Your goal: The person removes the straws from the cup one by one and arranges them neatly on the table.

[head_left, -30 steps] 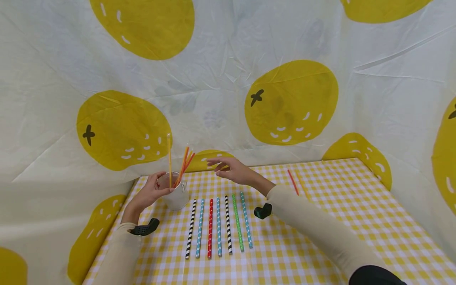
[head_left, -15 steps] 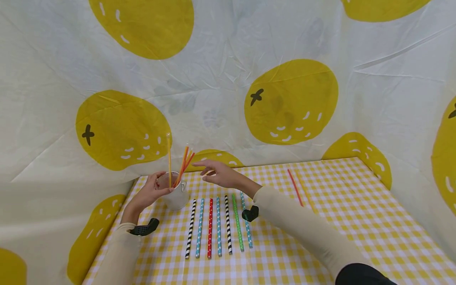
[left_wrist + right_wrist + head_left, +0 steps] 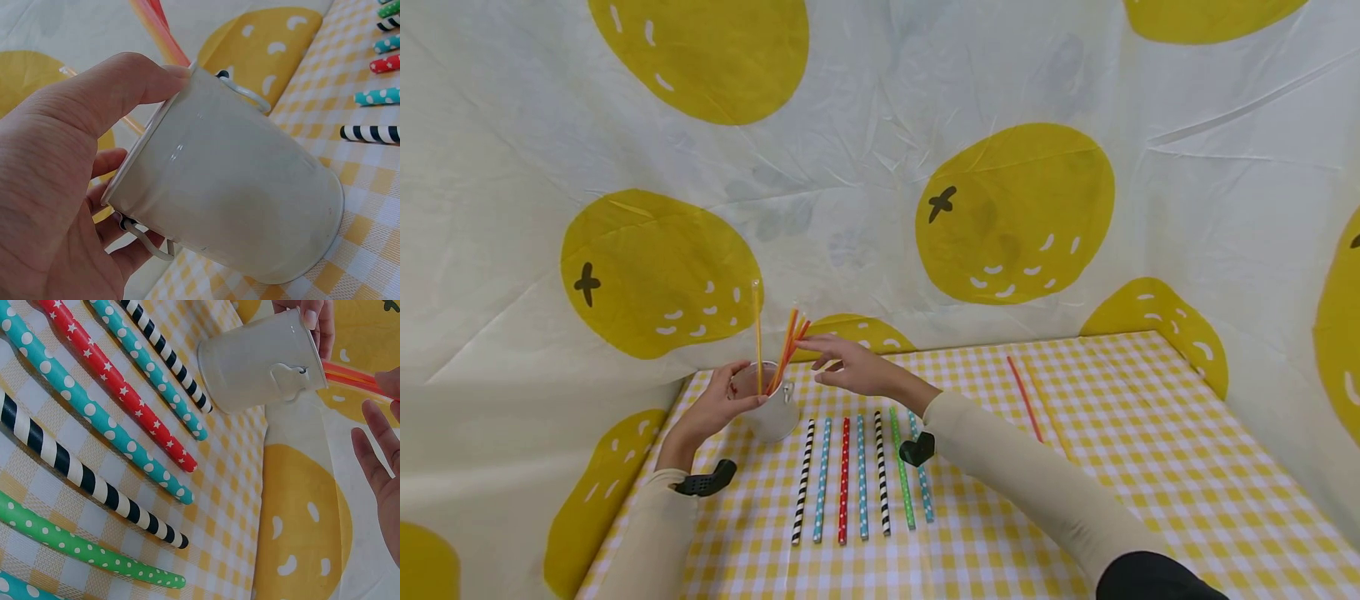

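Head view: gripping white pail (image 3: 778,418) near its top with left hand (image 3: 717,407); reaching loose-fingered right hand (image 3: 859,368) to straws (image 3: 785,357) leaning inside, probably feeling light, bendy, best pinching high up.

The pail (image 3: 237,181) is off-white, its sticks (image 3: 785,348) yellow, orange and red, the green straw (image 3: 94,551) white-dotted, the tablecloth (image 3: 1150,450) yellow-and-white checked.
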